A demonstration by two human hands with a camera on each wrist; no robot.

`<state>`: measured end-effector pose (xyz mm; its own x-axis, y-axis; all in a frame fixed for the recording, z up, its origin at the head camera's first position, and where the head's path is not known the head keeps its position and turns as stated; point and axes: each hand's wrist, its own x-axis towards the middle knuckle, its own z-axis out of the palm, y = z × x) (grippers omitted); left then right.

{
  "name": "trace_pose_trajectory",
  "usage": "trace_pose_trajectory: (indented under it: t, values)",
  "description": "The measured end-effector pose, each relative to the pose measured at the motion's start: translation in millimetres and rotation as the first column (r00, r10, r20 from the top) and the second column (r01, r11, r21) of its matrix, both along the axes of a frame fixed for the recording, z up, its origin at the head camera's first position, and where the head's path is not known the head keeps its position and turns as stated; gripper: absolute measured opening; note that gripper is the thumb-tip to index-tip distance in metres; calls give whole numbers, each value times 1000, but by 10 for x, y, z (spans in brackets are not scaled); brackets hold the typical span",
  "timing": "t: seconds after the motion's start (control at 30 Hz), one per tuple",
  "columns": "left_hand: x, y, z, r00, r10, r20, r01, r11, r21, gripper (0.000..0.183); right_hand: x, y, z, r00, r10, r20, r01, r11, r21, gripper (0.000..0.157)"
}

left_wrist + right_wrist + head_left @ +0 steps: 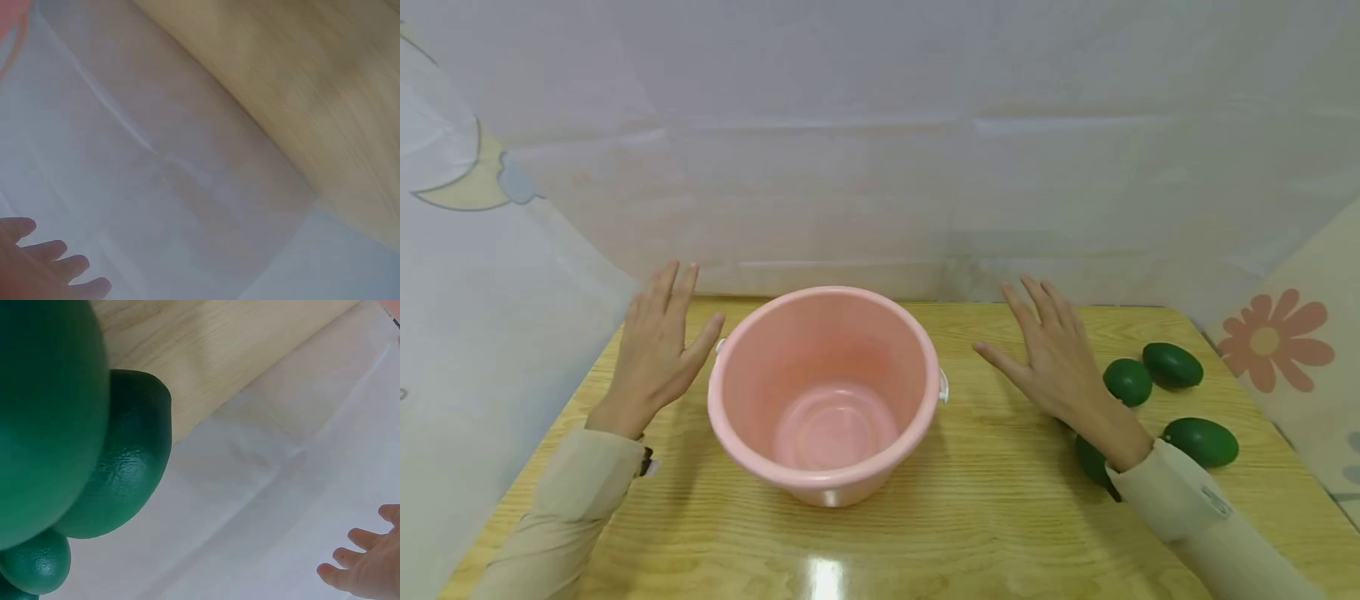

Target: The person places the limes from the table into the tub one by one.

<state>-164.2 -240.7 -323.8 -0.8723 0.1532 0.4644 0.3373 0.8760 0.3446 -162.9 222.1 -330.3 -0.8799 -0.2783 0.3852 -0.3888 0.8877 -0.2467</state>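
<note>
Cream fabric sleeves, foremost in the head view. One round pink plastic bucket, standing upright at table centre, axis vertical, mouth upward; smooth walls, rolled rim, white handle lug at its right. Left hand, beside the bucket's left side, fingers straight and spread, holding nothing. Right hand, between bucket and fruit, likewise extended and unoccupied. Dark-green oval fruit-like pieces, at least four, on the right of the pale wood-grain table; two lie with long axes roughly crosswise, one is partly hidden by the right forearm. Right wrist view alone gives their glossy, finely dimpled surface close up; the bucket's interior shows only from the head.
</note>
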Motion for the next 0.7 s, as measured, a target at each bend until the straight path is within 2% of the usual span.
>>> trace_pose_trajectory:
  t: [0.43,0.7]
  values:
    - [150,98,91,995,-83,-60,88,992,92,65,196,94,14,1000,12,-23,-12,1000,-28,85]
    - [269,174,117,989,-126,-79,134,986,103,61,316,115,14,999,30,-39,-32,998,-51,86]
